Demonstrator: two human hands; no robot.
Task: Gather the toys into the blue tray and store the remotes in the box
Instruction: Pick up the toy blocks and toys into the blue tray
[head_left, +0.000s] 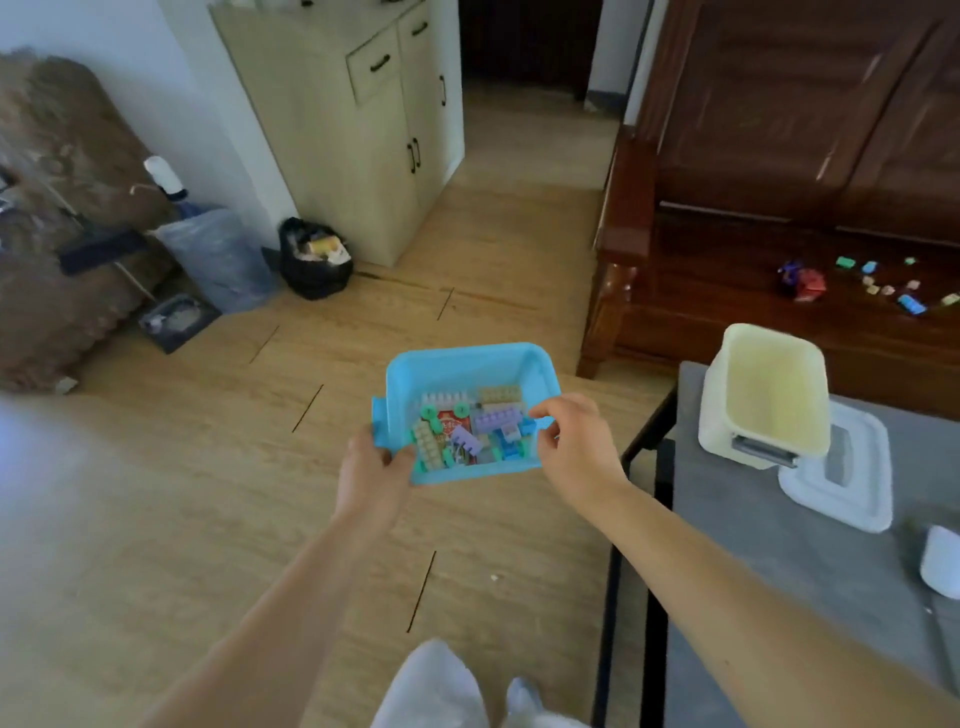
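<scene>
Wooden flooring (208, 519) spreads below, with a dark wooden sofa (779, 182) at the right carrying loose toys (878, 283). On the grey desk (779, 571) stands a cream box (763, 395), open. Over the floor, the blue tray (467, 364) holds building blocks (467, 434); the left hand (371, 467) has its grip clamped on the near left corner, and the right hand (571, 441) pinches the right rim.

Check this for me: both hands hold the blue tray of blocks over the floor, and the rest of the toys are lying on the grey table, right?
Not quite. The head view shows the remaining toys on the wooden bench, not the grey table. The rest holds: left hand and right hand hold the blue tray of blocks over the floor.
</scene>
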